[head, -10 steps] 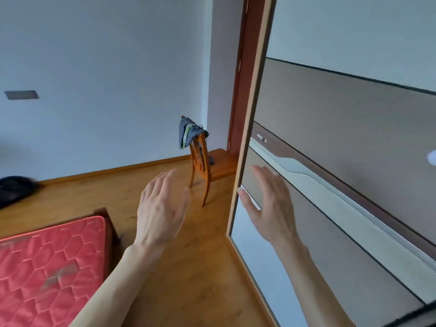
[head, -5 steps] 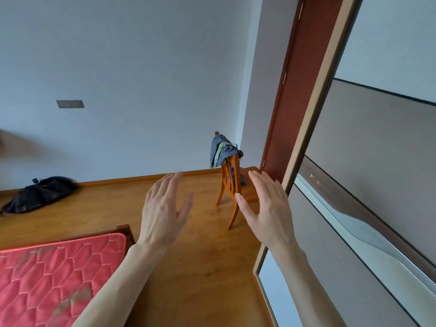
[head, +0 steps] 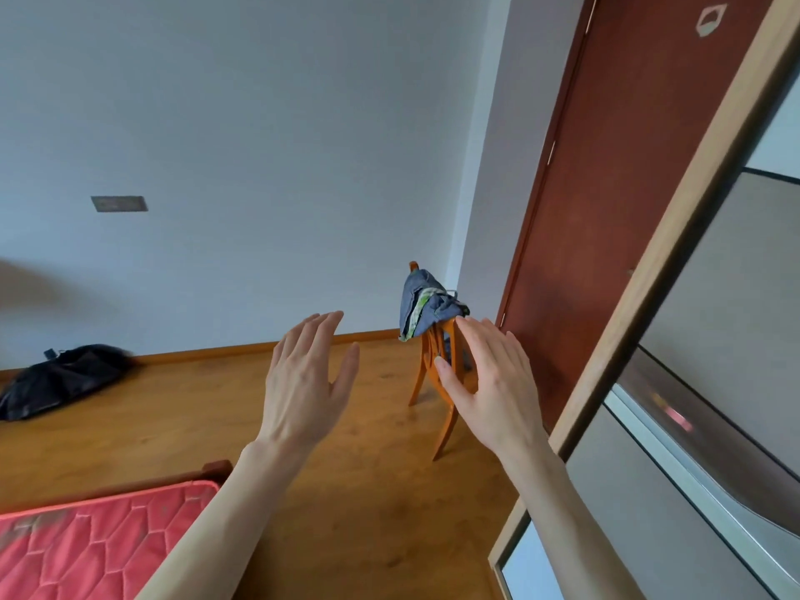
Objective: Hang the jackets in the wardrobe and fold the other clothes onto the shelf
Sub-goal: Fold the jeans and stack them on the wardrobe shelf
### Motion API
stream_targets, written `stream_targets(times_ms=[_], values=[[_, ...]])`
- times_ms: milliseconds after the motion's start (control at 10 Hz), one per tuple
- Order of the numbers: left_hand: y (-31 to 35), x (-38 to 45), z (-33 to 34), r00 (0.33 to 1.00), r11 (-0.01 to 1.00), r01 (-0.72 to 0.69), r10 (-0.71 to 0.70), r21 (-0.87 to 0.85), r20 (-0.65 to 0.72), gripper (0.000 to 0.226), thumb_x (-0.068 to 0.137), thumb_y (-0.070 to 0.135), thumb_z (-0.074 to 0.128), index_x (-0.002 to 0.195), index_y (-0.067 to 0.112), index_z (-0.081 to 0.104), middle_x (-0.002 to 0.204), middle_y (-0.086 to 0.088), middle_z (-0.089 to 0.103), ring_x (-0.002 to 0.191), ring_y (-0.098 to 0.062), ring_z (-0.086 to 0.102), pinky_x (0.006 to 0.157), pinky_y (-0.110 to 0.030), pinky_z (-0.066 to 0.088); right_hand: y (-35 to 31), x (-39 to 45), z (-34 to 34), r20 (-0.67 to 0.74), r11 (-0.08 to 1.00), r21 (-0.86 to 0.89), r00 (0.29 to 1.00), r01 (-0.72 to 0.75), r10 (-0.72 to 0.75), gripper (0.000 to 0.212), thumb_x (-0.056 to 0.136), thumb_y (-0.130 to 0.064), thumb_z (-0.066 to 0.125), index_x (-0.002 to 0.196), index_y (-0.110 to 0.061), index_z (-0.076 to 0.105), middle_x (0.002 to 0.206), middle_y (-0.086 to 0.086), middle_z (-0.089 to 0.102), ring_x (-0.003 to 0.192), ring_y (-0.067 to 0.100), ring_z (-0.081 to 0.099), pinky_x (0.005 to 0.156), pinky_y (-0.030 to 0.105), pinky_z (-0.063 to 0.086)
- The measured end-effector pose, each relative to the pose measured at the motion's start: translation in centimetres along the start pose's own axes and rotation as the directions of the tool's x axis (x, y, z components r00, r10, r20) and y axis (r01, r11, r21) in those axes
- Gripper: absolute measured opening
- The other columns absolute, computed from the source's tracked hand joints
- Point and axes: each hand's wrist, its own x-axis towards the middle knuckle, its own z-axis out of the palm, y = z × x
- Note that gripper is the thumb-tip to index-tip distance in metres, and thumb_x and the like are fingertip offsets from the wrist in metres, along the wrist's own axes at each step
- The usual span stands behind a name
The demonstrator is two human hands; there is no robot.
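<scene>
Both hands empty, fingers spread: left hand (head: 305, 383), right hand (head: 491, 389). Blue clothes (head: 426, 309) draped on wooden chair (head: 433, 374); black jacket (head: 60, 378) on floor (head: 173, 409).

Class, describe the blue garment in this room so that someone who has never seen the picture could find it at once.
Start at the dark red door on the right and drop to the orange wooden chair standing on the floor just left of it. The blue denim garment is draped over the chair's back. Unlike the black bundle lying on the floor by the far wall, it is blue with a green patterned strip and hangs off the floor.
</scene>
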Motion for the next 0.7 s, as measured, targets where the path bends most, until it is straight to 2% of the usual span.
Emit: stream_targets(times_ms=[400, 700], values=[[-12.1, 13.9, 9.5, 0.988, 0.993, -0.113, 0.109, 0.035, 0.107, 0.053, 0.106, 0.047, 0.044, 0.146, 0.015, 0.056, 0.145, -0.003, 0.061, 0.142, -0.023, 0.049, 0.114, -0.043, 0.043, 1.8, 12.6, 12.9, 0.041, 0.993, -0.081, 0.995, -0.085, 0.088, 0.067, 0.102, -0.065, 0.04, 0.146, -0.017, 0.056, 0.146, 0.005, 0.062, 0.141, 0.022, 0.052, 0.12, 0.037, 0.029], [-16.7, 19.8, 17.5, 0.976, 0.993, -0.119, 0.115, 0.013, 0.184, 0.052, 0.106, 0.048, 0.043, 0.144, 0.015, 0.057, 0.143, -0.003, 0.062, 0.139, -0.024, 0.051, 0.113, -0.044, 0.045, 5.7, 16.8, 19.5, 0.097, 0.983, -0.098, 0.981, -0.157, 0.167, 0.068, 0.101, -0.063, 0.045, 0.149, -0.016, 0.054, 0.151, 0.005, 0.058, 0.144, 0.022, 0.048, 0.121, 0.044, 0.032]])
